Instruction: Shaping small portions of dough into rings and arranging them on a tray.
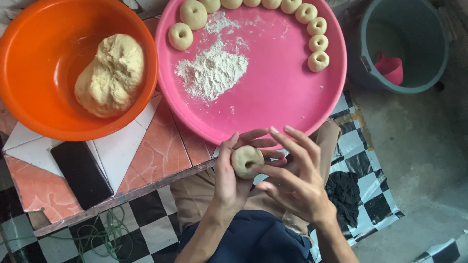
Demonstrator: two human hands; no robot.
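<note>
The left hand [229, 180] cradles a small round dough ball [246, 160] in its curled fingers, just below the rim of the pink tray [282, 97]. The right hand [292, 182] touches the ball's right side, thumb tip pressing into it, the other fingers spread loosely above.

At the bottom centre of the frame we see our own body from above. Our left hand [233, 170] and right hand [292, 182] are bare, with no rings, watch or gloves, and the nails on our fingers [292, 139] are short and plain. Both forearms are uncovered to the lower edge of the frame, so no sleeves show. We wear a dark navy top [253, 238], which fills the lower centre, and light brown, tan-coloured trousers [192, 195] over the knees just above it.
</note>
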